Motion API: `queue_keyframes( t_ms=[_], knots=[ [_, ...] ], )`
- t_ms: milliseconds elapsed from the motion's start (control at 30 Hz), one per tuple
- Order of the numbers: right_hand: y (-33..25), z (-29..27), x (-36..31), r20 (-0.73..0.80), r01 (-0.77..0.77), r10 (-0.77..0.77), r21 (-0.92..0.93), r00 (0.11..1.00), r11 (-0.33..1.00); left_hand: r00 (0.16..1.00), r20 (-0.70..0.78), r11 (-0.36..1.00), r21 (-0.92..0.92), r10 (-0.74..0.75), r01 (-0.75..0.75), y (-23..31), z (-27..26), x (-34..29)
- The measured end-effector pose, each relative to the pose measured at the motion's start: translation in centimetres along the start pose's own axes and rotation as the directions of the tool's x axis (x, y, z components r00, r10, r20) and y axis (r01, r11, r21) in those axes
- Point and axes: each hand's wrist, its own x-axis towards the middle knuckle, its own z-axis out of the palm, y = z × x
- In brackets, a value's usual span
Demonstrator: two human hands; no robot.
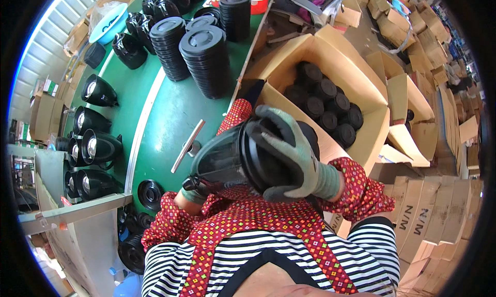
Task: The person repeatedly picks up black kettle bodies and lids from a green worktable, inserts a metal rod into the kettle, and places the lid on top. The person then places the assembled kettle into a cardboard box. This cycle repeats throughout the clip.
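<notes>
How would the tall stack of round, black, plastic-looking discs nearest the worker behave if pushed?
The black disc stack would probably tip, being taller than wide. Its separate layers might slip apart. The shiny green tabletop could let it slide.

Within the grip, the container was black; the right glove, green and grey. Below it, the apron was red with multicoloured diamonds, the shirt black-and-white striped; leftward, the table, green.

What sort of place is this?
Probably a factory assembly or packing area: stacked black lids on a green workbench, an open carton of round black parts, and cardboard boxes piled beyond.
</notes>
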Motion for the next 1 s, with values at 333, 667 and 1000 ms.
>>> queue_keyframes(
  t_ms=[333,667,1000],
  knots=[
    [3.4,0.1,-2.8,0.273,-0.666,0.862,0.740,0.428,0.096,0.725,-0.032,0.235,0.955,0.688,-0.181,6.9,-1.4,-1.7],
    [-0.1,1.7,-1.9,0.050,-0.428,0.801,0.864,0.596,0.265,0.835,-0.008,0.248,0.956,0.550,-0.154,10.4,1.6,-1.6],
    [-0.2,2.0,-3.5,-0.195,-0.289,0.493,0.610,0.848,0.738,0.882,-0.390,0.921,0.374,0.264,-0.110,6.1,-0.4,-1.3]
  ],
)
